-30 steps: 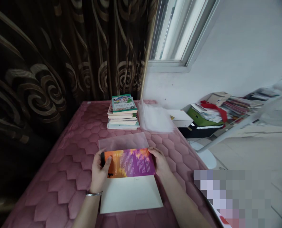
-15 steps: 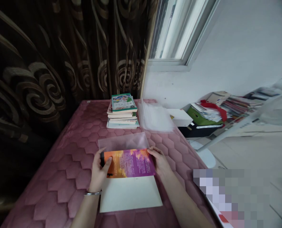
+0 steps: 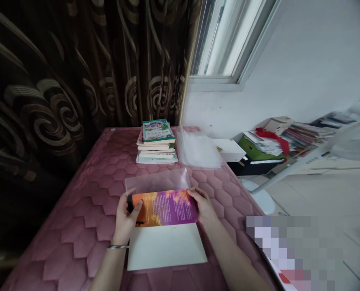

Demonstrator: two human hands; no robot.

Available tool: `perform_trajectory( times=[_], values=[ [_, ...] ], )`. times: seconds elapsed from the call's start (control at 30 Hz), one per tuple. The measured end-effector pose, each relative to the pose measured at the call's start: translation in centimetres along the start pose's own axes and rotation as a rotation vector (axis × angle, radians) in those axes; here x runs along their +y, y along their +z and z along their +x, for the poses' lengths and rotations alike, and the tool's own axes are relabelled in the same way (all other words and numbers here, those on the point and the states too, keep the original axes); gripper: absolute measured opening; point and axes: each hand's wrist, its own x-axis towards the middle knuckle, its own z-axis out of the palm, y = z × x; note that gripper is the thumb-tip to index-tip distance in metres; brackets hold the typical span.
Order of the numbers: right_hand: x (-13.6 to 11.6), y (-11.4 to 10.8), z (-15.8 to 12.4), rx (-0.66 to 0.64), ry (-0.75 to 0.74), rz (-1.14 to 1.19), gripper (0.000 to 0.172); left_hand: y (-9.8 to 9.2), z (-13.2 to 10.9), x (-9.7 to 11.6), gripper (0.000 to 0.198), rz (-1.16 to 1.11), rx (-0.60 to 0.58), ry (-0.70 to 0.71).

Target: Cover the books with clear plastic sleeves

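Observation:
A book (image 3: 168,248) lies open in front of me on the pink padded surface. Its cream page faces up at the near side, and an orange and purple printed cover panel (image 3: 164,208) shows beyond it. Clear plastic film (image 3: 158,182) sticks out past the panel's far edge. My left hand (image 3: 128,212) is closed on the left edge, thumb lying on the orange part and the other fingers mostly hidden underneath. At the right far corner of the panel, my right hand (image 3: 202,202) pinches the cover edge, close against the film.
A stack of books (image 3: 157,141) stands at the far end of the pink quilted mattress (image 3: 67,230). Beside it lies a pile of clear plastic sleeves (image 3: 200,149). A white box (image 3: 230,150) and a green container (image 3: 259,145) with papers sit to the right; a dark curtain hangs at left.
Very little differs. The film's far right corner has bent up slightly, and the panel has shifted a touch; both hands keep their hold.

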Motion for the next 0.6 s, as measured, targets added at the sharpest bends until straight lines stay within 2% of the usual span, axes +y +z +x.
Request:
perform_trajectory(
  times=[0.27, 0.43, 0.6],
  values=[
    [0.4, -0.4, 0.4, 0.01, -0.124, -0.164, 0.039, 0.1, -0.1, 0.1, 0.047, 0.002, 0.013, -0.007],
    [0.9, -0.9, 0.6, 0.035, -0.213, -0.248, 0.026, 0.1, -0.1, 0.0, 0.045, 0.0, 0.026, -0.015],
    [0.7, -1.2, 0.4, 0.04, -0.206, -0.204, 0.021, 0.3, 0.1, -0.1, 0.047, -0.029, 0.055, -0.027]
  ],
)
